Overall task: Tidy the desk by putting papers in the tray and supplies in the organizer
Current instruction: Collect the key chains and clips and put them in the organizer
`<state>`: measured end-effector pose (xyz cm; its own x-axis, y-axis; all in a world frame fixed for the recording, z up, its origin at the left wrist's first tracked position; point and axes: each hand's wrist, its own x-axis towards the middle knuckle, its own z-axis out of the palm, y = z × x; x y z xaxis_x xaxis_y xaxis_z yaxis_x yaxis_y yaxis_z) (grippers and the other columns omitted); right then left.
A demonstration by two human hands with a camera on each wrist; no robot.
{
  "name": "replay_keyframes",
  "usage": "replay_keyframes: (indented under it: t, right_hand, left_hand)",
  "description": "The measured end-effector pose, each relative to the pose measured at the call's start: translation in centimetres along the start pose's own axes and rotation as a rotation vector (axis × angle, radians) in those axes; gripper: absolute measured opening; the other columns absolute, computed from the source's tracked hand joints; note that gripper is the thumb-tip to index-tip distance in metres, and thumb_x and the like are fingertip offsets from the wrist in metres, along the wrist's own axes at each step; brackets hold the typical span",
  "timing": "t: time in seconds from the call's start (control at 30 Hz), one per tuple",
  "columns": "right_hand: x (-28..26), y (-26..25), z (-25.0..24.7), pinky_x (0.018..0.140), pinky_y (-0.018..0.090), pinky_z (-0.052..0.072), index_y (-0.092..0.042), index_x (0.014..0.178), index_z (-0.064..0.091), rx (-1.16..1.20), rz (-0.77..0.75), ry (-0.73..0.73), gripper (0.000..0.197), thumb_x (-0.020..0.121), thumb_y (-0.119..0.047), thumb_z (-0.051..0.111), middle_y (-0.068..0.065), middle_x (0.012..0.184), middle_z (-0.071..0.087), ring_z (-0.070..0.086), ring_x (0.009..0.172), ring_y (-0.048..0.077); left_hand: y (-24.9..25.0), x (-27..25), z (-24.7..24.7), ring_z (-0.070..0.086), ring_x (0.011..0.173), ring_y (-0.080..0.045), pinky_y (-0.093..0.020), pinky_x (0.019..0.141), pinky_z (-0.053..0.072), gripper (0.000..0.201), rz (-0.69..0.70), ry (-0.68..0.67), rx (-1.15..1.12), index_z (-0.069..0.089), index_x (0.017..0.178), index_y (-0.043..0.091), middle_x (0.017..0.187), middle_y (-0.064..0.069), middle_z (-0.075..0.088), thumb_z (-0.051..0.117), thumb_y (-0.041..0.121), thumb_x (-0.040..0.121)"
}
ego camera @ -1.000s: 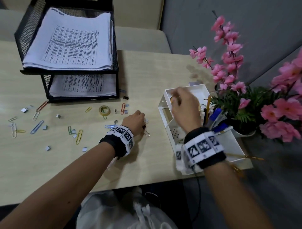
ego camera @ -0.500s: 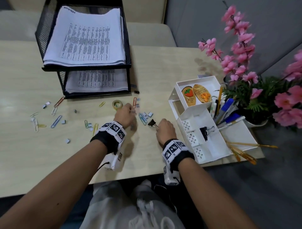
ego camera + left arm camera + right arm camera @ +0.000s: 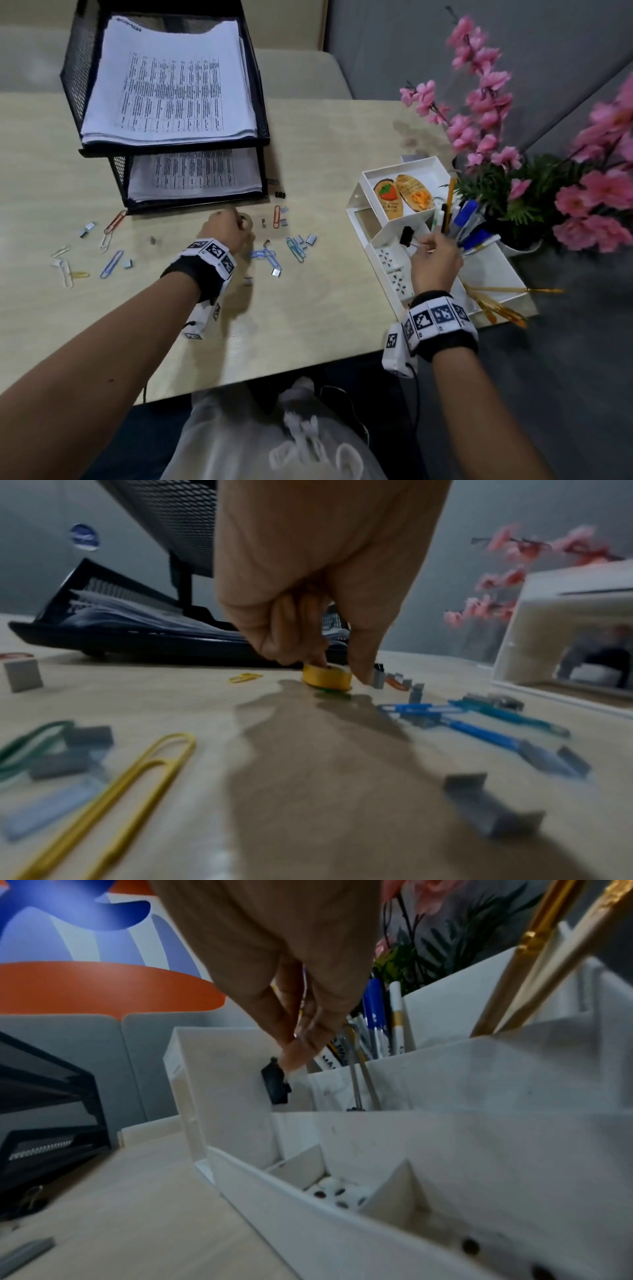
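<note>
Binder clip [image 3: 406, 236], pinched by its wire handle in the right hand [image 3: 435, 259], hangs at that hand's 10 o'clock over the organizer [image 3: 390, 240], while the left hand [image 3: 227, 230] pinches the tape roll [image 3: 327, 679] on the desk [image 3: 308, 308].

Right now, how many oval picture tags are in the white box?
2. The strawberry oval and the orange oval lie side by side in the top compartment of the organizer. Other compartments are partly hidden, so there may be more.
</note>
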<state>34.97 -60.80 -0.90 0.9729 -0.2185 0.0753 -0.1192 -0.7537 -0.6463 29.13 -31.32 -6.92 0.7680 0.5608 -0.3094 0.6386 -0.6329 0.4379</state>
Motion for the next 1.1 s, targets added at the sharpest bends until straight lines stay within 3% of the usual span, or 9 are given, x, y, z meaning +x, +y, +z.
replay_keyframes:
  t: [0.13, 0.27, 0.33, 0.47, 0.6, 0.7, 0.83, 0.97, 1.1]
  right_hand:
    - [-1.5, -1.3, 0.5, 0.099, 0.026, 0.035, 0.000, 0.103, 0.064, -0.013, -0.059, 0.020, 0.022, 0.089, 0.005, 0.048, 0.016, 0.127, 0.052, 0.047, 0.124, 0.027]
    - [-4.4, -3.7, 2.9, 0.066, 0.007, 0.042, -0.004, 0.109, 0.063, 0.200, -0.113, -0.314, 0.024, 0.091, 0.000, 0.048, 0.007, 0.109, 0.060, 0.056, 0.079, 0.007]
    - [-5.5, -4.9, 4.6, 0.063, 0.012, 0.047, -0.010, 0.119, 0.060, 0.327, -0.044, -0.511, 0.032, 0.091, -0.002, 0.049, 0.000, 0.105, 0.059, 0.052, 0.069, 0.005]
    - [-6.4, -5.7, 6.4, 0.063, 0.036, 0.054, -0.015, 0.118, 0.060, 0.442, 0.103, -0.646, 0.030, 0.090, -0.007, 0.052, 0.001, 0.096, 0.063, 0.058, 0.066, 0.013]
    - [-6.1, -4.8, 6.2, 0.069, 0.041, 0.052, -0.021, 0.081, 0.064, 0.480, 0.181, -0.522, 0.016, 0.087, -0.008, 0.058, 0.001, 0.069, 0.061, 0.057, 0.063, 0.014]
    - [-4.7, -3.4, 5.0, 0.077, 0.035, 0.053, -0.012, 0.089, 0.067, 0.424, 0.217, -0.311, 0.012, 0.085, -0.006, 0.058, 0.010, 0.088, 0.068, 0.064, 0.082, 0.026]
    - [-2.8, -0.8, 2.8, 0.076, 0.025, 0.042, 0.001, 0.099, 0.066, 0.279, 0.274, -0.056, 0.018, 0.088, -0.005, 0.053, 0.019, 0.102, 0.066, 0.059, 0.090, 0.027]
    - [-1.9, 0.9, 2.4, 0.084, 0.027, 0.045, 0.001, 0.105, 0.065, 0.204, 0.315, -0.023, 0.023, 0.089, -0.004, 0.051, 0.021, 0.111, 0.065, 0.059, 0.104, 0.034]
    - [-3.0, 0.0, 3.2, 0.095, 0.030, 0.041, 0.000, 0.109, 0.063, 0.137, 0.185, 0.002, 0.023, 0.088, -0.004, 0.055, 0.017, 0.120, 0.056, 0.053, 0.113, 0.030]
  left_hand:
    - [-0.6, -0.4, 0.4, 0.055, 0.104, -0.040, -0.040, 0.083, 0.045, 0.027, 0.096, -0.026, 0.087, 0.060, 0.108, 0.001, 0.113, -0.025, 0.057, 0.059, 0.011, 0.084]
    - [1.0, -1.1, 0.0, 0.063, 0.076, -0.022, -0.019, 0.062, 0.038, 0.016, 0.218, -0.094, -0.244, 0.065, 0.094, 0.003, 0.079, -0.012, 0.057, 0.056, 0.016, 0.091]
    - [2.7, -2.3, -0.4, 0.047, 0.041, 0.001, -0.007, 0.042, 0.029, 0.018, 0.244, -0.288, -0.502, 0.059, 0.083, 0.008, 0.063, -0.003, 0.046, 0.048, 0.015, 0.096]
    - [4.8, -3.9, 0.0, 0.025, 0.025, -0.002, -0.011, 0.033, 0.020, 0.027, 0.284, -0.458, -0.633, 0.055, 0.082, 0.004, 0.042, 0.004, 0.033, 0.037, 0.014, 0.100]
    - [5.4, -4.2, 1.0, 0.036, 0.028, 0.000, -0.009, 0.034, 0.025, 0.020, 0.315, -0.402, -0.595, 0.056, 0.081, 0.010, 0.058, 0.000, 0.045, 0.047, 0.017, 0.097]
    - [4.4, -4.0, 1.2, 0.038, 0.034, -0.002, -0.011, 0.033, 0.028, 0.028, 0.161, -0.336, -0.644, 0.055, 0.074, 0.014, 0.061, 0.001, 0.051, 0.047, 0.029, 0.096]
    - [2.6, -3.9, 1.0, 0.033, 0.026, -0.003, -0.010, 0.031, 0.019, 0.043, -0.213, -0.372, -0.980, 0.050, 0.069, 0.012, 0.033, 0.004, 0.050, 0.030, 0.032, 0.101]
    - [1.0, -4.4, 0.6, 0.037, 0.022, -0.003, -0.007, 0.026, 0.026, 0.035, -0.474, -0.449, -1.287, 0.049, 0.073, 0.008, 0.032, 0.001, 0.052, 0.028, 0.016, 0.099]
    - [0.0, -5.4, 0.2, 0.050, 0.028, -0.006, -0.008, 0.029, 0.038, 0.024, -0.537, -0.452, -1.396, 0.049, 0.082, 0.005, 0.045, -0.005, 0.065, 0.030, 0.008, 0.097]
